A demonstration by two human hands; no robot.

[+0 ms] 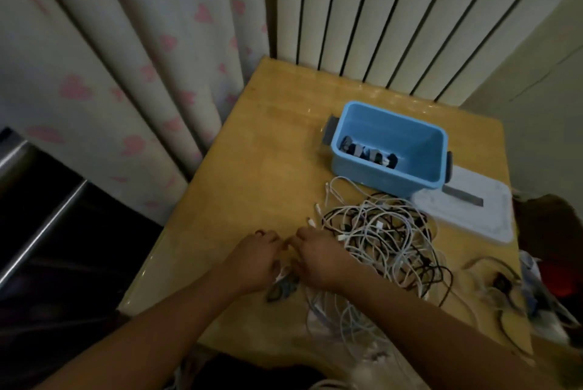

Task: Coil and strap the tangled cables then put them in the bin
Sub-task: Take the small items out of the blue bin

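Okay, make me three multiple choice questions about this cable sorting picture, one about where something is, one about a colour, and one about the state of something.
1. Where does the cable tangle lie?
A. Inside the bin
B. On the table, in front of the bin
C. On the floor

2. What colour is the bin?
A. Red
B. Green
C. Blue

3. What is the state of the bin?
A. Open, with a few dark items inside
B. Closed with a lid
C. Tipped on its side

Answers: 1 B, the tangle rests on the wooden table nearer the person than the bin. 2 C, its walls are light blue. 3 A, it stands upright with its lid lying beside it.
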